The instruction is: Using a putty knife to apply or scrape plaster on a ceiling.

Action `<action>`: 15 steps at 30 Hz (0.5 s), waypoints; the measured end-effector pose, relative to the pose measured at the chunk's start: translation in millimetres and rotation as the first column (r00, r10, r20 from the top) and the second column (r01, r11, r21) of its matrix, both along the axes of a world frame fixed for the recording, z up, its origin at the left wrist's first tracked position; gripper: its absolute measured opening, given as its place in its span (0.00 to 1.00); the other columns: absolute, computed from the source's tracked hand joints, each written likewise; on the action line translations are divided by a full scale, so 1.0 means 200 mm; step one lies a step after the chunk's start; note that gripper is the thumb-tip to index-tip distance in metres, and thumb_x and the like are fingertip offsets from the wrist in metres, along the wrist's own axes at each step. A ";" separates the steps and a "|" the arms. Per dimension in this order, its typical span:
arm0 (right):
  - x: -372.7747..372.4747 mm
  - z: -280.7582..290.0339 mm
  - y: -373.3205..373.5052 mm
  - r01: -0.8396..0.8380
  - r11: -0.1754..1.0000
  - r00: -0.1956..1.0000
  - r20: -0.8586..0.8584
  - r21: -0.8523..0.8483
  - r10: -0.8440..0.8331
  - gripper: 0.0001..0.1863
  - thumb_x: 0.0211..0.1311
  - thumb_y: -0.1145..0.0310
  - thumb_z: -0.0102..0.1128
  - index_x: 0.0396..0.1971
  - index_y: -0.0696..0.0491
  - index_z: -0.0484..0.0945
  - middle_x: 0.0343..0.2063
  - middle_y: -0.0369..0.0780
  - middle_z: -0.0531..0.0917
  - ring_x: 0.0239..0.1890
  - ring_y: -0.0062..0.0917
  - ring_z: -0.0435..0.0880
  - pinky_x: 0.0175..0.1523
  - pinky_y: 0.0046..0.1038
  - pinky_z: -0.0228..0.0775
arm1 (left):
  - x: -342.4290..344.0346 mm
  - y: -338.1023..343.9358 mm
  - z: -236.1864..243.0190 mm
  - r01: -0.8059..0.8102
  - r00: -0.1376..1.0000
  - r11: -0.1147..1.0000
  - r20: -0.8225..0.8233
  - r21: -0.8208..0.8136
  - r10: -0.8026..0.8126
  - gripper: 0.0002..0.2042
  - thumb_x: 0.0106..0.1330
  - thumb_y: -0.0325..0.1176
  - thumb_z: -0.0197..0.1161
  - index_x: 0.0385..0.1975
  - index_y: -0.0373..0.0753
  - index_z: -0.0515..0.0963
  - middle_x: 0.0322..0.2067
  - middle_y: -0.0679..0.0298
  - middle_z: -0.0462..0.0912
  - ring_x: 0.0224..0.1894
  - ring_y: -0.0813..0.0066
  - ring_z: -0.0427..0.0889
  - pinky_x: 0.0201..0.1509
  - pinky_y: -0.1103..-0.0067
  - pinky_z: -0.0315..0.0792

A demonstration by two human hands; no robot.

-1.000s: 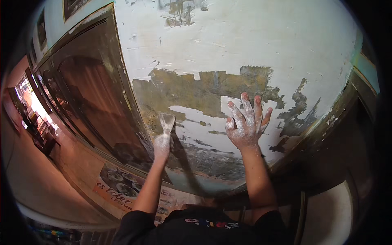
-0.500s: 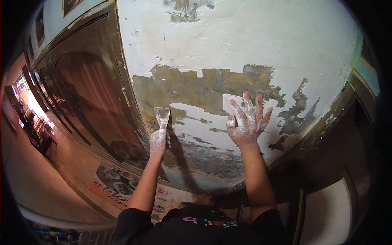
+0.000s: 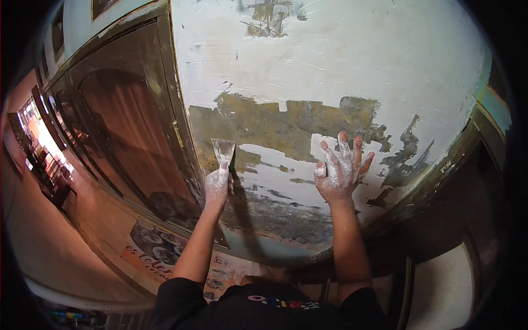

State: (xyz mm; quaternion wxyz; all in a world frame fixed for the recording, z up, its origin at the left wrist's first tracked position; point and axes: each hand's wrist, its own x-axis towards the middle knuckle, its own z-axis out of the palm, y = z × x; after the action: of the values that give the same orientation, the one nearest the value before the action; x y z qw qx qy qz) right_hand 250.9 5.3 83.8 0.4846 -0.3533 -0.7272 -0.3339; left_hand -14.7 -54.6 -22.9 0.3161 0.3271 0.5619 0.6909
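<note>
- Left hand (image 3: 216,187), powdery white, grasps a putty knife (image 3: 223,148), blade upward.
- The putty knife is near the wall's (image 3: 330,60) left edge, over a brownish patch (image 3: 250,121).
- Right hand (image 3: 337,179), splayed and grasping nothing, is over a white patch (image 3: 305,169), toward the wall's right edge.

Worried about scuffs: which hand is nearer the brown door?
Left. The left hand, holding a scraper, is just right of the door; the right hand is farther right.
</note>
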 end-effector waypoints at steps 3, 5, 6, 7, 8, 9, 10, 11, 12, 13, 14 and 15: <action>-0.02 -0.01 0.00 -0.001 1.000 1.000 -0.002 0.014 0.001 0.19 0.44 0.66 0.60 0.41 0.38 0.80 0.58 0.37 0.71 0.66 0.38 0.56 0.68 0.53 0.31 | 0.07 -0.06 -0.26 0.100 0.993 0.981 -0.046 -0.163 -0.109 0.27 0.66 0.55 0.48 0.15 0.37 0.71 0.11 0.65 0.70 0.12 0.74 0.70 0.17 0.76 0.64; -0.04 -0.02 0.01 0.015 1.000 0.999 -0.036 -0.003 -0.015 0.17 0.47 0.64 0.57 0.40 0.35 0.81 0.55 0.32 0.73 0.64 0.33 0.60 0.69 0.47 0.29 | 0.07 -0.05 -0.25 0.115 0.992 0.979 -0.036 -0.167 -0.123 0.27 0.66 0.55 0.48 0.15 0.37 0.70 0.11 0.65 0.70 0.12 0.74 0.70 0.17 0.76 0.64; -0.03 -0.01 0.00 0.007 1.000 0.999 -0.032 0.010 -0.006 0.18 0.46 0.64 0.57 0.40 0.35 0.80 0.56 0.32 0.73 0.64 0.32 0.60 0.69 0.47 0.29 | 0.08 -0.05 -0.23 0.125 0.991 0.978 -0.022 -0.168 -0.130 0.27 0.66 0.56 0.48 0.14 0.37 0.70 0.11 0.65 0.70 0.11 0.74 0.70 0.16 0.76 0.64; -0.04 -0.01 0.00 0.009 1.000 0.999 -0.034 0.004 -0.009 0.18 0.46 0.64 0.57 0.40 0.35 0.80 0.56 0.32 0.73 0.64 0.32 0.60 0.69 0.47 0.29 | 0.02 -0.02 -0.17 0.053 0.978 0.998 -0.200 -0.027 -0.057 0.28 0.65 0.57 0.48 0.14 0.37 0.70 0.10 0.65 0.69 0.11 0.75 0.69 0.15 0.77 0.63; -0.05 -0.01 0.01 -0.002 1.000 0.999 -0.042 0.004 0.002 0.18 0.46 0.64 0.57 0.40 0.35 0.80 0.55 0.32 0.73 0.64 0.33 0.60 0.69 0.48 0.29 | -0.02 0.01 -0.10 0.066 0.992 0.997 -0.103 -0.051 -0.071 0.28 0.66 0.57 0.48 0.14 0.37 0.70 0.10 0.65 0.69 0.11 0.76 0.69 0.15 0.78 0.63; -0.03 -0.01 0.01 0.003 1.000 0.999 -0.047 0.007 -0.003 0.18 0.46 0.64 0.57 0.40 0.35 0.80 0.55 0.32 0.73 0.64 0.33 0.60 0.69 0.48 0.29 | -0.01 0.01 0.04 0.097 0.995 0.993 0.000 -0.069 -0.097 0.28 0.66 0.56 0.47 0.14 0.37 0.70 0.11 0.66 0.69 0.10 0.76 0.68 0.15 0.78 0.63; -0.04 -0.01 0.00 0.008 1.000 0.999 -0.054 0.005 -0.008 0.18 0.45 0.65 0.58 0.40 0.35 0.80 0.56 0.33 0.73 0.64 0.33 0.60 0.69 0.48 0.29 | -0.01 0.01 0.07 0.102 0.995 0.992 0.000 -0.069 -0.102 0.28 0.66 0.56 0.47 0.14 0.37 0.70 0.11 0.66 0.69 0.10 0.76 0.68 0.15 0.78 0.63; -0.04 -0.02 0.01 0.013 1.000 0.998 -0.054 0.005 -0.012 0.18 0.45 0.65 0.58 0.40 0.35 0.80 0.56 0.33 0.73 0.64 0.33 0.60 0.69 0.48 0.29 | 0.00 0.01 0.09 0.105 0.994 0.993 -0.012 -0.049 -0.105 0.28 0.66 0.57 0.47 0.14 0.37 0.70 0.10 0.66 0.69 0.10 0.76 0.68 0.15 0.78 0.63; -0.03 -0.02 0.00 0.016 1.000 0.998 -0.062 0.000 -0.016 0.18 0.45 0.65 0.58 0.40 0.35 0.80 0.56 0.33 0.72 0.64 0.34 0.60 0.69 0.48 0.29 | 0.01 0.01 0.10 0.107 0.994 0.994 -0.024 -0.026 -0.107 0.29 0.66 0.57 0.46 0.14 0.37 0.70 0.10 0.66 0.68 0.10 0.76 0.68 0.15 0.78 0.63; -0.03 -0.03 0.00 0.018 1.000 0.997 -0.069 -0.009 -0.018 0.18 0.45 0.65 0.58 0.40 0.35 0.80 0.56 0.33 0.72 0.64 0.34 0.59 0.69 0.48 0.29 | 0.01 0.00 0.00 0.149 0.969 0.988 -0.197 -0.031 -0.152 0.29 0.66 0.57 0.46 0.15 0.37 0.70 0.10 0.65 0.68 0.10 0.75 0.69 0.16 0.77 0.63; -0.02 -0.04 0.00 0.020 1.000 0.997 -0.068 -0.010 -0.020 0.18 0.45 0.65 0.58 0.40 0.35 0.80 0.56 0.33 0.72 0.64 0.34 0.59 0.69 0.48 0.29 | 0.05 -0.02 -0.10 0.185 0.967 0.982 -0.170 -0.039 -0.189 0.28 0.67 0.57 0.45 0.15 0.37 0.71 0.10 0.65 0.69 0.10 0.75 0.68 0.15 0.77 0.63; -0.02 -0.05 0.01 0.026 1.000 0.998 -0.056 -0.014 -0.027 0.18 0.45 0.65 0.58 0.41 0.35 0.80 0.57 0.33 0.72 0.65 0.34 0.59 0.69 0.48 0.29 | 0.07 -0.06 -0.20 0.158 0.956 0.975 -0.224 -0.154 -0.191 0.29 0.67 0.56 0.45 0.16 0.34 0.71 0.11 0.62 0.69 0.13 0.71 0.71 0.18 0.74 0.65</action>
State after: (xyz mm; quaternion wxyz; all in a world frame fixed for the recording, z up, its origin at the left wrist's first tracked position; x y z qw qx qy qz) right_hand 247.2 6.7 73.8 0.4981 -0.3755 -0.7107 -0.3254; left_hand 0.0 -65.8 -63.8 0.3278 0.4336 0.6099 0.5767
